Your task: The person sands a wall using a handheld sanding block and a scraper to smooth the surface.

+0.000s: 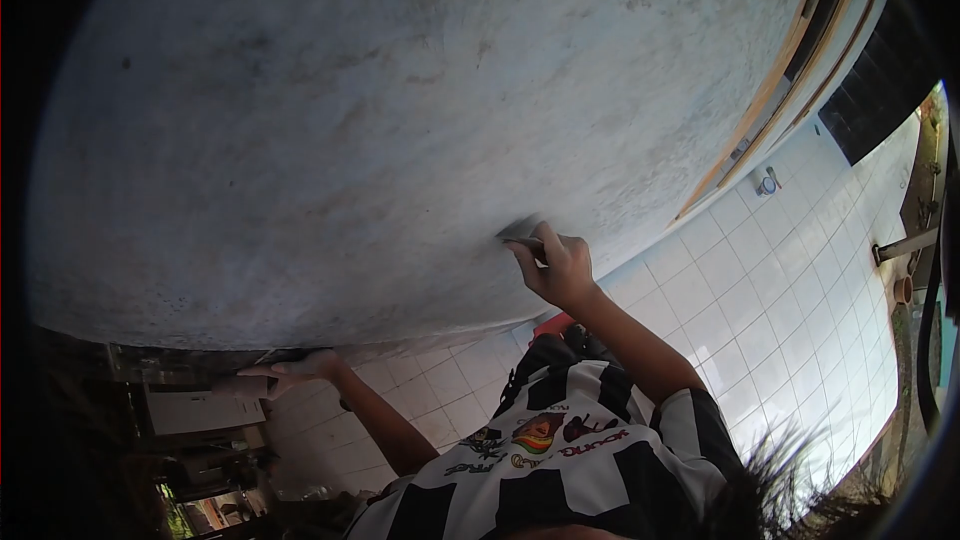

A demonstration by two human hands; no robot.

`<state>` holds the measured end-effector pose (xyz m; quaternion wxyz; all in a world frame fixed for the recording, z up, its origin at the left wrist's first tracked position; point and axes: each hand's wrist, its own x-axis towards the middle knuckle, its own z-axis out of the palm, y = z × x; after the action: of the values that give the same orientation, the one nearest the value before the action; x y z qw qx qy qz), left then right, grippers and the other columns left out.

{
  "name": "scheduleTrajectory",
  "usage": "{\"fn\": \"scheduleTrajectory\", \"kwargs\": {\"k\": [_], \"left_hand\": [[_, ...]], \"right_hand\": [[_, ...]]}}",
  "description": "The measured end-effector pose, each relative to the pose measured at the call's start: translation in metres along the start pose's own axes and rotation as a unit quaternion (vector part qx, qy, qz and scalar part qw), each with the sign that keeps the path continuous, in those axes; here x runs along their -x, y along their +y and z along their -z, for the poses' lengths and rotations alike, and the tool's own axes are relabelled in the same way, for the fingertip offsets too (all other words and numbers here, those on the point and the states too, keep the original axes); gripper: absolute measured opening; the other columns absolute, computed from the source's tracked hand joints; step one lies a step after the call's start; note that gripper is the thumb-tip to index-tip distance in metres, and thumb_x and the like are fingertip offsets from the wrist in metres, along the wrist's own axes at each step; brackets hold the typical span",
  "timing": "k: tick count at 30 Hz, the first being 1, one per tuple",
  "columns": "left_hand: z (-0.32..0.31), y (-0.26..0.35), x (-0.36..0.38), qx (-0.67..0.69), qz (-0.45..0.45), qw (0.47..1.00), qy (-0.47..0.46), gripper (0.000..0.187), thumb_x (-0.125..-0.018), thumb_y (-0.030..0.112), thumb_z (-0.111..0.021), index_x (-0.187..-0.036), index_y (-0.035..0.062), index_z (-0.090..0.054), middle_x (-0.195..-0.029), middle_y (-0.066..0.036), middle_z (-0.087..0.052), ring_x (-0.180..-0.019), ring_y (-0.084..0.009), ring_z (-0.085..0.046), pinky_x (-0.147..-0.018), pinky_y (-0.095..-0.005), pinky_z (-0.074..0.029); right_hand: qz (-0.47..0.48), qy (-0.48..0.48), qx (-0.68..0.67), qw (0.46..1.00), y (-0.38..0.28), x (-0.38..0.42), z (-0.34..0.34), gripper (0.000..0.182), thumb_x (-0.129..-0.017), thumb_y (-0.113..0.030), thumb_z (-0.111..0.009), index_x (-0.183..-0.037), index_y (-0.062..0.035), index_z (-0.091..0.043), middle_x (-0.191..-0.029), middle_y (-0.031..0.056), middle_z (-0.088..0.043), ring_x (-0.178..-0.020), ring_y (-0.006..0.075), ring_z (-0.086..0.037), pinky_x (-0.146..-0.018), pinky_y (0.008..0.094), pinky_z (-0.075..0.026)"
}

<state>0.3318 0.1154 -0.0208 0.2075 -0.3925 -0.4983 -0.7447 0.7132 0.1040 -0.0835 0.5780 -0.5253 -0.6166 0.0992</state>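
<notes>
while gripped, flat grey scraper [520,232], mottled wall [350,120]

Right hand [560,265]: closed around a flat grey scraping tool [522,232], pressed against the wall
Left hand [300,370]: laid flat at the wall's lower edge
Wall: mottled grey-blue plaster wall [400,110]
Floor: white square floor tiles [780,300]
Clothing: black-and-white striped shirt [560,470]

wall [380,110]: pale grey-blue, mottled with darker smudges | scraper blade [520,230]: grey | jersey [560,470]: black and white vertical stripes, with red and multicoloured logos | floor tiles [790,310]: white squares with grey grout | window frame [790,60]: tan wood | object behind the forearm [555,323]: red
</notes>
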Motion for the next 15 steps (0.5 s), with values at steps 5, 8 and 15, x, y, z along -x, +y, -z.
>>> {"fn": "scheduleTrajectory", "kwargs": {"k": [5,8,15], "left_hand": [[-0.004,0.002,0.002,0.001,0.009,1.0,0.0,0.077,-0.1,0.06,-0.026,-0.156,0.0088,-0.015,-0.148,-0.019,-0.005,-0.143,-0.0362,-0.02,-0.112,-0.0472,-0.038],[-0.004,0.004,0.001,0.001,0.012,1.0,-0.002,0.078,-0.1,0.061,-0.026,-0.156,0.0084,-0.015,-0.147,-0.018,-0.005,-0.143,-0.0361,-0.02,-0.113,-0.0471,-0.036],[-0.002,0.011,0.001,-0.005,0.024,1.0,-0.003,0.08,-0.1,0.063,-0.025,-0.156,0.0074,-0.015,-0.145,-0.017,-0.005,-0.144,-0.0358,-0.02,-0.115,-0.0469,-0.033]], "right_hand": [[0.054,0.055,-0.005,0.997,0.003,-0.01,0.003,0.026,-0.087,-0.021,-0.073,-0.083,-0.0054,-0.053,-0.058,0.0058,-0.063,-0.045,0.0214,-0.062,-0.041,0.0313,-0.046],[-0.003,0.0,-0.005,1.0,0.003,-0.001,0.0,0.024,-0.087,-0.019,-0.073,-0.083,-0.0051,-0.054,-0.058,0.0056,-0.063,-0.046,0.0206,-0.063,-0.041,0.031,-0.047],[0.001,-0.013,0.0,1.0,-0.004,-0.001,0.001,0.023,-0.087,-0.019,-0.072,-0.084,-0.0052,-0.054,-0.06,0.0068,-0.064,-0.045,0.0236,-0.062,-0.041,0.0325,-0.046]]}}
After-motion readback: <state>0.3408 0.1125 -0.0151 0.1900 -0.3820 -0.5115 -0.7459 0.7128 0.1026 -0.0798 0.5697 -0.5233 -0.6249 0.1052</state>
